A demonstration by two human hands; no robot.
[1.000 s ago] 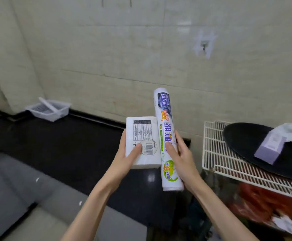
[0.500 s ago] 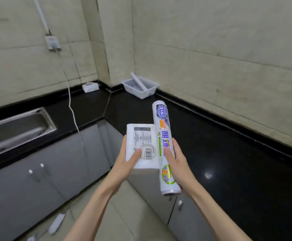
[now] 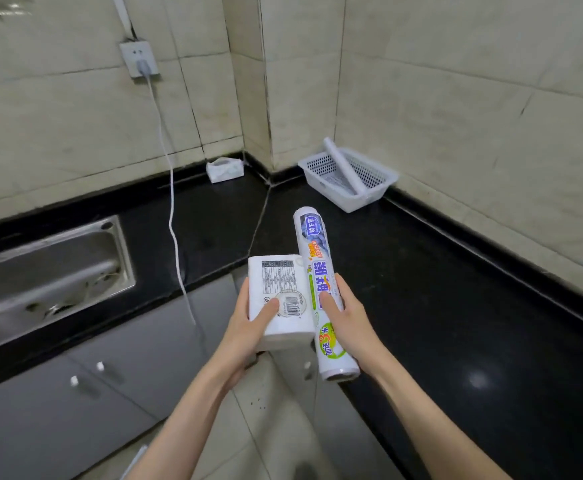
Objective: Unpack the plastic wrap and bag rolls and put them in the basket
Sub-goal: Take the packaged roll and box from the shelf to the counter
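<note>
My left hand (image 3: 248, 332) grips a white wrapped pack of bag rolls (image 3: 279, 299) with a barcode label facing up. Right beside it, my right hand (image 3: 347, 315) holds a long plastic wrap roll (image 3: 319, 271) in a printed wrapper, pointing away from me. Both are held above the inner corner of the black countertop (image 3: 439, 306). A white perforated basket (image 3: 369, 173) stands on the counter by the wall corner, far ahead of my hands, with one plain white roll (image 3: 342, 166) leaning in it.
A steel sink (image 3: 47, 275) is set in the counter at the left. A white cable (image 3: 170, 174) hangs from a wall socket (image 3: 139, 58) across the counter. A small white box (image 3: 224, 169) sits in the far corner. Grey cabinets (image 3: 110, 375) and floor tiles lie below.
The view has swung left from the wire shelf to the counter corner, so the basket now lies ahead. Both hands keep the same hold on the pack and the roll.
</note>
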